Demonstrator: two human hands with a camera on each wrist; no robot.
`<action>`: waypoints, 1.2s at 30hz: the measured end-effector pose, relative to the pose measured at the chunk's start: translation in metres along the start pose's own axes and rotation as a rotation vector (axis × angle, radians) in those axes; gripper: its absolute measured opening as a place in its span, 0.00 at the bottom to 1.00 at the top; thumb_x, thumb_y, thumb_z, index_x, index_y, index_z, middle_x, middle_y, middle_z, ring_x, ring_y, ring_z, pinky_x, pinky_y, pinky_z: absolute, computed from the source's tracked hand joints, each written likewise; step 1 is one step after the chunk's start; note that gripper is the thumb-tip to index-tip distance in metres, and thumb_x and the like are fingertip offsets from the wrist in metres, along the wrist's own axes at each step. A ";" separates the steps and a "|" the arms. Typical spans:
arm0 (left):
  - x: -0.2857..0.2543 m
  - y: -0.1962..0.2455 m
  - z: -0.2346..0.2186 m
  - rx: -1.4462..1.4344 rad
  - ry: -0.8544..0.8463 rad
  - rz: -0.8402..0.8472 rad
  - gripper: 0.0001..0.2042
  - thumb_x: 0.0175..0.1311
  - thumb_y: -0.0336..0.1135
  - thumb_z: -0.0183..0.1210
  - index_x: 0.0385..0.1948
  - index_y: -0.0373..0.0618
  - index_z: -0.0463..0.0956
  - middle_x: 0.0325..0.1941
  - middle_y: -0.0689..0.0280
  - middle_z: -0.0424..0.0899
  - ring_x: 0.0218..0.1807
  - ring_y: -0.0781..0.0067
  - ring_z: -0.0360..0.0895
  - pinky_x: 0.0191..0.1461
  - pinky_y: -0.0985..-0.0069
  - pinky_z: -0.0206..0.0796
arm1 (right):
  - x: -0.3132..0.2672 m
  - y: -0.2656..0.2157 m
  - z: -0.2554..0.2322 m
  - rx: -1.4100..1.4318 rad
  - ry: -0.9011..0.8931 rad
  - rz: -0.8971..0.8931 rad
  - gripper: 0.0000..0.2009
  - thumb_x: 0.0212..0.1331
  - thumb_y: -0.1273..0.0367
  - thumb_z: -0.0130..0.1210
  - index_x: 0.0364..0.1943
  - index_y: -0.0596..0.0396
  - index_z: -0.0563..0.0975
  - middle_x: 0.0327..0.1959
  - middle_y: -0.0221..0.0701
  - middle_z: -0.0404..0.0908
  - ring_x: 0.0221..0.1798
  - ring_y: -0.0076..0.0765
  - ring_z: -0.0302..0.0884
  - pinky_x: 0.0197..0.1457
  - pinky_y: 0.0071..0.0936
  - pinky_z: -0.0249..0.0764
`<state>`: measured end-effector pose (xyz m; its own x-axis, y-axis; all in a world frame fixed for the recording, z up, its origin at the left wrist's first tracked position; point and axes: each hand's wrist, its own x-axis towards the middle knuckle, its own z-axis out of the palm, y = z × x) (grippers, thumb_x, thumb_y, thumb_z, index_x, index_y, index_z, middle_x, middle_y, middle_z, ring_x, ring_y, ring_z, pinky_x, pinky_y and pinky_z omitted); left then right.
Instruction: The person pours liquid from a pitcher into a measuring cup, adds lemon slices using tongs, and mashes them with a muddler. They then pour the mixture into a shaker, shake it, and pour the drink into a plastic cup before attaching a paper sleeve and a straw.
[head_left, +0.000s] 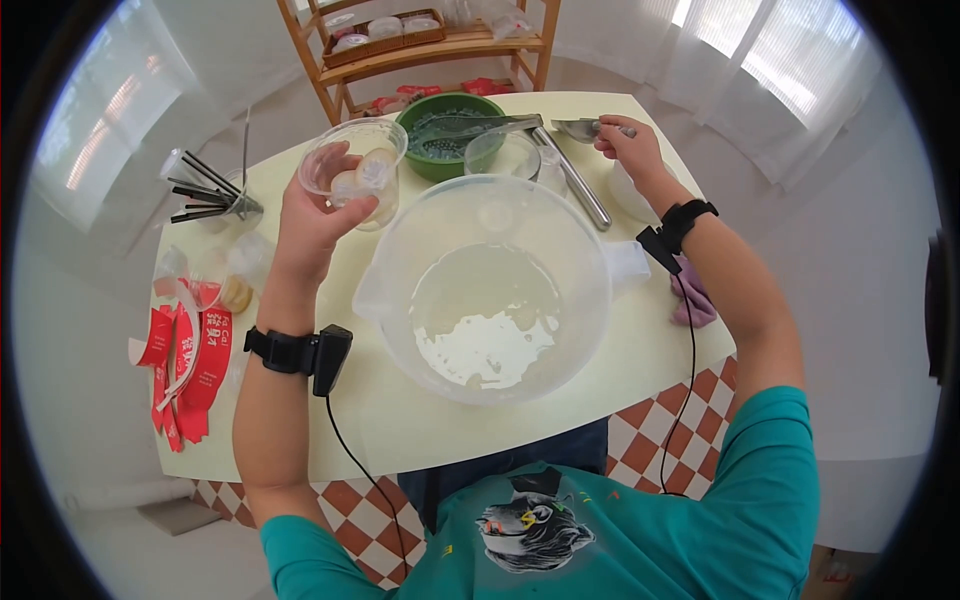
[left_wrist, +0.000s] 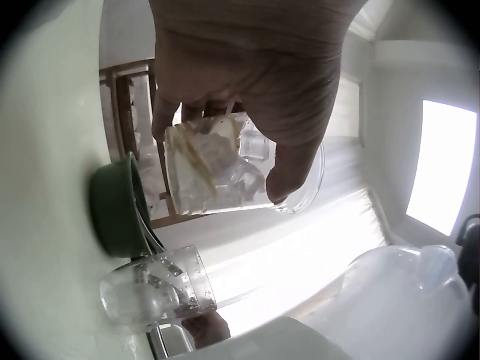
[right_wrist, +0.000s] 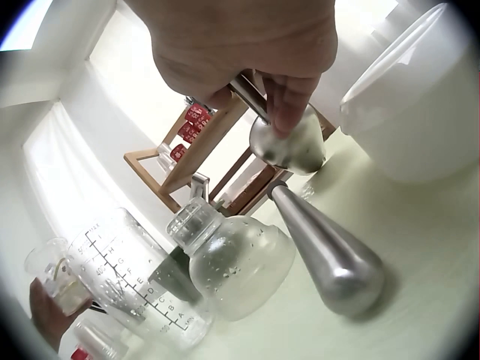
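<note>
My left hand (head_left: 318,215) grips a clear plastic cup (left_wrist: 217,161) with ice and pale slices in it, raised at the left of a large translucent pitcher (head_left: 395,330). In the left wrist view the thumb lies along the cup's side. At the right, my right hand (head_left: 640,155) holds a metal scoop (right_wrist: 289,142) by its handle, over the table's far right part. Below the scoop lies a metal rod-like tool (right_wrist: 330,255), beside a clear rounded vessel (right_wrist: 240,262) and a measuring cup (right_wrist: 142,277) with printed marks. Liquid (head_left: 485,310) lies in the pitcher.
A green bowl (head_left: 420,165) with ice and tongs (head_left: 470,127) stands at the back. On the left are black straws or sticks (head_left: 215,192), plastic cups and red labels (head_left: 207,365). A purple cloth (head_left: 692,295) lies by the right edge; a wooden shelf (head_left: 440,60) stands behind.
</note>
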<state>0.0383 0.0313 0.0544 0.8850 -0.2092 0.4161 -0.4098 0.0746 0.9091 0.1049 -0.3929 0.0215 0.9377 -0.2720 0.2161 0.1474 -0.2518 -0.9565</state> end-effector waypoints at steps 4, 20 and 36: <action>0.005 -0.009 0.001 0.018 0.003 -0.011 0.33 0.45 0.24 0.69 0.58 0.40 0.66 0.52 0.61 0.75 0.52 0.72 0.74 0.50 0.77 0.71 | 0.004 0.006 0.004 -0.034 0.007 0.026 0.13 0.57 0.70 0.57 0.45 0.60 0.81 0.28 0.32 0.81 0.31 0.24 0.80 0.32 0.18 0.74; 0.042 -0.019 0.005 0.189 0.069 -0.055 0.36 0.43 0.31 0.73 0.58 0.37 0.67 0.52 0.60 0.75 0.54 0.69 0.73 0.57 0.71 0.68 | 0.002 0.006 0.015 -1.144 -0.205 -0.231 0.18 0.49 0.66 0.60 0.47 0.50 0.79 0.36 0.40 0.83 0.46 0.47 0.78 0.49 0.40 0.74; 0.131 -0.030 0.024 1.406 -0.277 0.246 0.31 0.40 0.30 0.67 0.54 0.45 0.70 0.53 0.59 0.75 0.58 0.55 0.70 0.59 0.62 0.66 | -0.009 0.013 -0.063 -1.119 -0.128 -0.085 0.24 0.52 0.57 0.59 0.51 0.56 0.77 0.47 0.44 0.80 0.50 0.49 0.78 0.54 0.40 0.73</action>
<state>0.1611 -0.0222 0.0807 0.7585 -0.5219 0.3903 -0.5595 -0.8286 -0.0206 0.0786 -0.4524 0.0193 0.9728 -0.1335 0.1892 -0.0923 -0.9729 -0.2119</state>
